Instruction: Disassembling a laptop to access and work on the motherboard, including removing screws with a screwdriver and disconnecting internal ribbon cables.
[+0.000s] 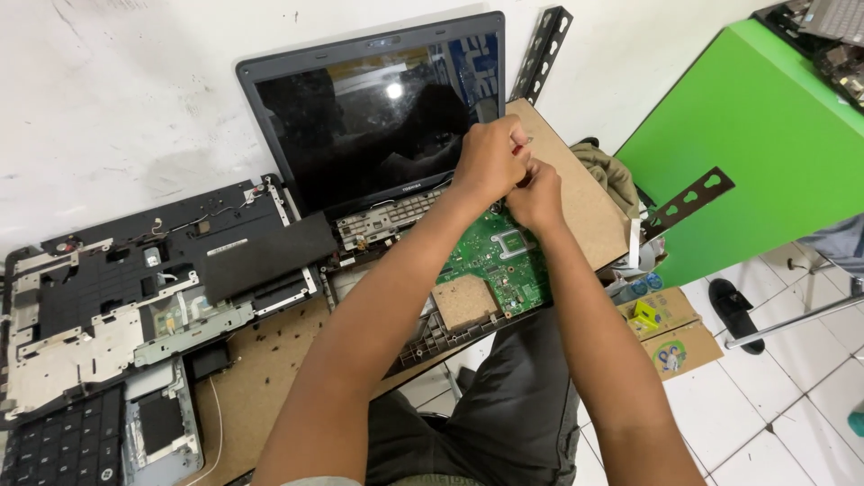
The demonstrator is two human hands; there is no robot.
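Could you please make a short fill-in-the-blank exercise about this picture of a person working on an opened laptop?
1. Both hands, the left hand and the right hand, meet above the ______ circuit board.
2. The laptop screen is ______, showing only reflections.
3. The removed black cover lies to the ______ of the laptop.
4. The workbench is topped with brown ______ board.

Missing words: green; dark; left; perforated
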